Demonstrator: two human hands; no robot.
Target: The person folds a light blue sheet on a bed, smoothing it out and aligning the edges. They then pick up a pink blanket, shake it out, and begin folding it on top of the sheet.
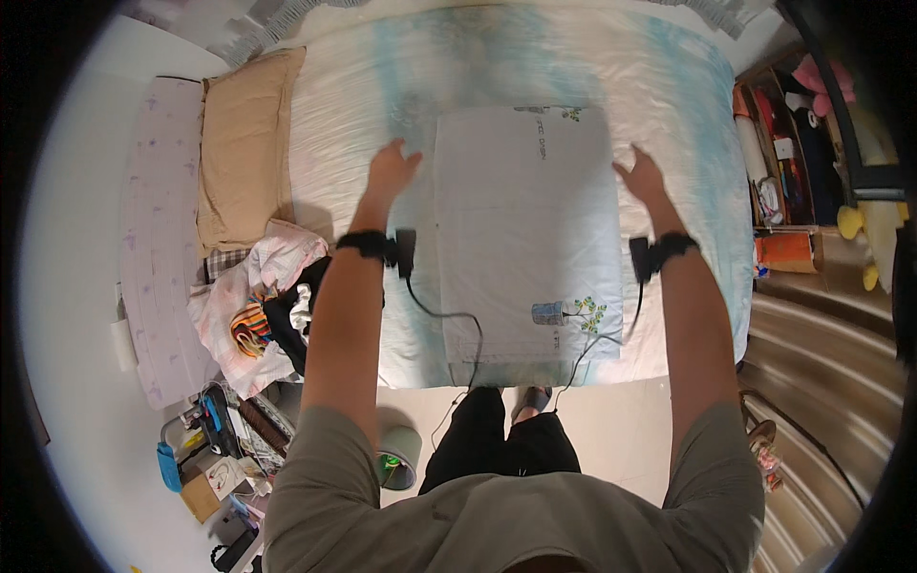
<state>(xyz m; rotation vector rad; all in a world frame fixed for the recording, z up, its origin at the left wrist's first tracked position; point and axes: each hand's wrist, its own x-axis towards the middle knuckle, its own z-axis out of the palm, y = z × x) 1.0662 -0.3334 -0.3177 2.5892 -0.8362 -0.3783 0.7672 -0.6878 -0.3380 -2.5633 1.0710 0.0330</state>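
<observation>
A pale blue-grey folded cloth [523,222] lies flat on the bed [337,129] in front of me, close to its near edge. Potted-plant prints and some lettering mark its far and near ends. Just off the cloth's left side is my left hand [392,168], fingers apart and holding nothing. My right hand [641,175] hovers past the opposite side, also without anything in it, thumb spread from the fingers. Each wrist wears a black strap with a small device, and cables from both hang across the near part of the cloth.
A tan pillow [247,150] and a heap of clothes [251,308] occupy the bed's left side. Shelves with mixed items [788,157] stand to the right. On the floor sits a small waste bin [401,448]; a cluttered stand [222,465] is at lower left.
</observation>
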